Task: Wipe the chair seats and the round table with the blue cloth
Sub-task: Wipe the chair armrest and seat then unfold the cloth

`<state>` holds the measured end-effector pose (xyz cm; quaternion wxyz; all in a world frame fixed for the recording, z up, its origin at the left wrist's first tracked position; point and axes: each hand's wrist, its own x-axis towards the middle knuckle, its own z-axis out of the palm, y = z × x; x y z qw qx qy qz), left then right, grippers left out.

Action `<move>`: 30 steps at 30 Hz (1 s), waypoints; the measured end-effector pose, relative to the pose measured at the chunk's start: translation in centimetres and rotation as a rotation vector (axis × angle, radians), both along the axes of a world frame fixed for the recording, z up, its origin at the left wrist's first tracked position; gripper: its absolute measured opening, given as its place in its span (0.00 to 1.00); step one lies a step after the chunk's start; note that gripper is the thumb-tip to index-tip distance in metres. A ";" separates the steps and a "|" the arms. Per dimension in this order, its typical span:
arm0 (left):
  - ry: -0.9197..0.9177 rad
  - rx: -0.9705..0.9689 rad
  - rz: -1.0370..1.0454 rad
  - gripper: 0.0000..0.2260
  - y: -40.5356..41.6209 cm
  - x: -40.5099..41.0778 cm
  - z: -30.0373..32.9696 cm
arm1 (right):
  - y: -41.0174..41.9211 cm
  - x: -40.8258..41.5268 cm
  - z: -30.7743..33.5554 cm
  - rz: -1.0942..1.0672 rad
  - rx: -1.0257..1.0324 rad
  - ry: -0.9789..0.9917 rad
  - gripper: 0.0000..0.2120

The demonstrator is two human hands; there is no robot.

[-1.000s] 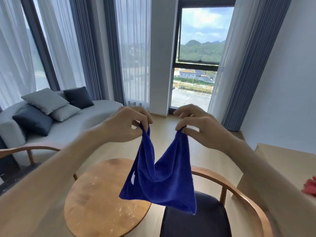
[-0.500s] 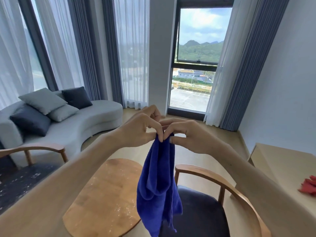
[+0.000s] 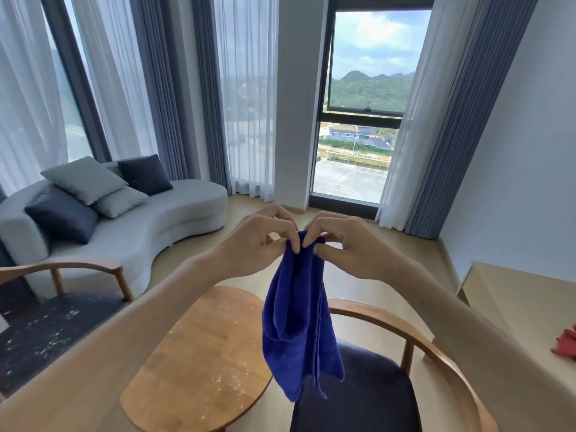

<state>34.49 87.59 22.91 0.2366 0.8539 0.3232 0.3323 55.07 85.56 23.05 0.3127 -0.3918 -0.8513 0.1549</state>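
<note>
Round table [image 3: 199, 363] below | both hands pinch blue cloth [image 3: 296, 325] top, hanging

A curved light-grey upholstered sofa [image 3: 149, 226] sits at left, bearing two pale grey cushions [image 3: 83, 179] and two dark navy cushions [image 3: 61, 214]. Sheer white curtains [image 3: 246, 95] and grey-blue pleated drapes [image 3: 458, 120] frame a tall black-framed window [image 3: 367, 110] overlooking green hills. A crumpled red item [image 3: 565, 343] lies on a pale wooden surface [image 3: 517, 294] at right.
</note>
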 end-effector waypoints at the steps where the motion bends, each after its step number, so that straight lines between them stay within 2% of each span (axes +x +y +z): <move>1: -0.010 -0.032 -0.008 0.14 0.0 -0.1 -0.2 | 0.0 0.0 -0.1 -0.008 0.006 0.009 0.12; 5: 0.020 -0.050 0.003 0.09 -0.1 -0.3 -1.9 | 0.3 0.4 -0.3 -0.075 0.055 0.060 0.10; 13: 0.161 0.097 0.006 0.15 0.0 -0.3 -4.9 | 0.6 1.0 -0.8 -0.136 0.067 0.087 0.09; 18: 0.136 0.115 -0.010 0.18 -0.1 -0.8 -6.6 | 0.7 2.1 -0.4 -0.191 0.053 0.208 0.14; 24: 0.287 0.046 -0.052 0.13 0.3 -0.9 -8.7 | 1.0 3.4 0.4 -0.214 0.059 0.308 0.15; 27: 0.349 0.122 -0.043 0.13 0.4 -0.3 -9.5 | 1.1 3.7 0.3 -0.207 0.044 0.306 0.13; 30: 0.232 0.251 0.014 0.09 0.8 -0.4 -8.2 | 0.9 4.7 0.2 -0.210 0.030 0.214 0.13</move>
